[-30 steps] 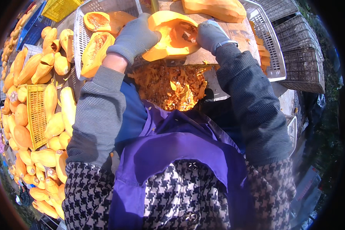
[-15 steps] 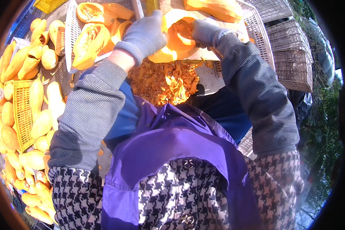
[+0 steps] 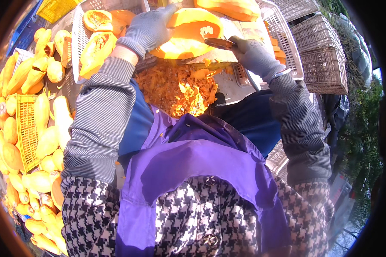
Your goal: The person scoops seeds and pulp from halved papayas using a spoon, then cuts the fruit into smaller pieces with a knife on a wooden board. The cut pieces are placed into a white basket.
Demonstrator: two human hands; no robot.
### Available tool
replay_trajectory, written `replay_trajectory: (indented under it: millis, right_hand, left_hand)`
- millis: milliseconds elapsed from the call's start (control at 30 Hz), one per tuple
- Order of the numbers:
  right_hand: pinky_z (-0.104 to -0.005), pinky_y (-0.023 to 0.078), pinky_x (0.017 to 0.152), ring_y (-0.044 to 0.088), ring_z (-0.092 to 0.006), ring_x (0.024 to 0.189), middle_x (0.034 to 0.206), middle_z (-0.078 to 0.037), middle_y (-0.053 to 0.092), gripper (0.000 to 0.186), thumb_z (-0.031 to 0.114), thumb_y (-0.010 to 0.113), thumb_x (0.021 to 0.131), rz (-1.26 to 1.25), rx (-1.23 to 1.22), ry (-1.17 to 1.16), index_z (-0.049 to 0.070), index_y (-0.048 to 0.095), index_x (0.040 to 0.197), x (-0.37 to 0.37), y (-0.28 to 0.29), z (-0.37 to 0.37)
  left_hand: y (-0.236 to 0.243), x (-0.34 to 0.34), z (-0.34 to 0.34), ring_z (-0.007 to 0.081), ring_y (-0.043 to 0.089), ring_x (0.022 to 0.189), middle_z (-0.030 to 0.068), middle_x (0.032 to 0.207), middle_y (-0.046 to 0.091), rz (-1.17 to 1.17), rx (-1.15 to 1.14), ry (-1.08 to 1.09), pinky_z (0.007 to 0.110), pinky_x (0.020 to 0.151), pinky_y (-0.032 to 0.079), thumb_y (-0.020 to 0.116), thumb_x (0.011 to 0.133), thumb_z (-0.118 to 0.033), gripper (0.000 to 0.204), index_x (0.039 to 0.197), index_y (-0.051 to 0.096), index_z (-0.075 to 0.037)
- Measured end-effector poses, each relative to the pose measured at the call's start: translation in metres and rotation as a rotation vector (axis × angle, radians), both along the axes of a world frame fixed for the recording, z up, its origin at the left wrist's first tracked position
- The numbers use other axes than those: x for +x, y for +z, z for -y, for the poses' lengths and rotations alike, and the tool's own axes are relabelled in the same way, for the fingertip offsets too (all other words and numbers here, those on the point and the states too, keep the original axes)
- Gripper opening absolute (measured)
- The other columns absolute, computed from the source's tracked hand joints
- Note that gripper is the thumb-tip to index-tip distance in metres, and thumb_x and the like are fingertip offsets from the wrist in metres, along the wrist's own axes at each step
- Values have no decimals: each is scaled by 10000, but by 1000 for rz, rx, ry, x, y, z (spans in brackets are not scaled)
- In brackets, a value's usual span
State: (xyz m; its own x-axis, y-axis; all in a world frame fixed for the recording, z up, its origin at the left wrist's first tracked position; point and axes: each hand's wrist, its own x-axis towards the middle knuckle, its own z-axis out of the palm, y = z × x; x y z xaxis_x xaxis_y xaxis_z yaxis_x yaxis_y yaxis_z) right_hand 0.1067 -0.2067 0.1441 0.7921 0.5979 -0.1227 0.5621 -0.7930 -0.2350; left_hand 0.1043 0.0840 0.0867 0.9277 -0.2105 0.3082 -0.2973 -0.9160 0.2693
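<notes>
Gloved in grey, my left hand (image 3: 149, 29) grips the left end of an orange pumpkin half (image 3: 184, 43), whose hollowed side shows at its right end. My right hand (image 3: 254, 55), also gloved, is closed round a spoon-like scraper (image 3: 219, 43) with a dark, oval head. The scraper's head is at the pumpkin's right end; whether it touches is hard to tell. Both hands are over a pale board (image 3: 210, 56). Below the board lies a heap of orange pulp and seeds (image 3: 176, 88).
A white crate (image 3: 78, 47) at left holds pumpkin halves with seeds inside. Another pumpkin piece (image 3: 233, 9) lies at the board's far side. Many whole pumpkins (image 3: 47, 141) surround a yellow crate (image 3: 26, 132) on the left. Stacked grey crates (image 3: 324, 55) stand at right.
My right hand has drawn back out of the pumpkin's hollow, rightward and nearer me, bringing the scraper's head into sight. The pumpkin half has been turned and now lies more lengthwise from left to right.
</notes>
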Motion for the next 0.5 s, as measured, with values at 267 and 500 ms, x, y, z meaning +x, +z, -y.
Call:
replay_trajectory:
  millis: [267,500]
  right_hand:
    - [-469,498,720,645,-379,804,846,-227,653,298,110,441,911,191,-177,-174,77,524,1196,14,-29,-6]
    - [-455,499,763,643,-362,886,923,-218,657,292,96,437,898,105,-127,-74,59,519,1175,11,-50,-22]
  left_hand:
    - [62,-23,6,329,639,938,171,1007,652,-119,-47,118,400,831,512,642,787,-171,410,1192,581,-144]
    - [115,-51,18,339,643,840,157,879,668,106,10,-166,439,722,517,602,785,-223,224,947,684,-92]
